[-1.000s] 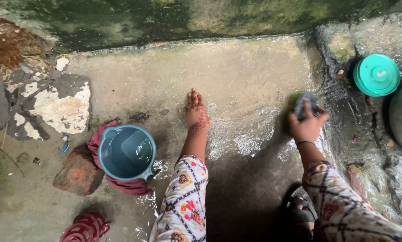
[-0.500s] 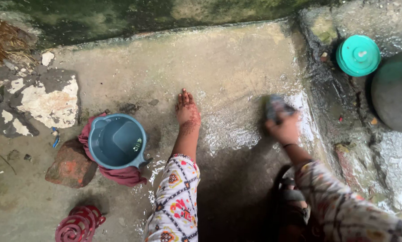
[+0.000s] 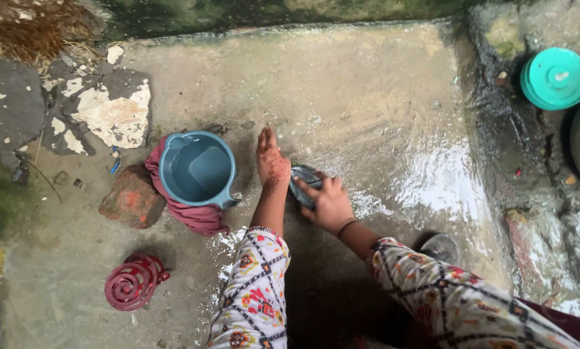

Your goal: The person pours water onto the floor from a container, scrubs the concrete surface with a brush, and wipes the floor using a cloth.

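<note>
Our right hand (image 3: 329,205) grips a dark scrubbing pad (image 3: 301,183), pressing it onto the wet concrete slab (image 3: 380,103) near the slab's middle. Our left hand (image 3: 271,161) lies open and flat on the slab, fingers spread, just beside the pad. Toward the slab's left edge we see a blue jug (image 3: 196,169) sitting on a maroon cloth (image 3: 196,218), with a brick (image 3: 129,199) touching the cloth. A teal lid (image 3: 554,78) rests beyond the right edge.
</note>
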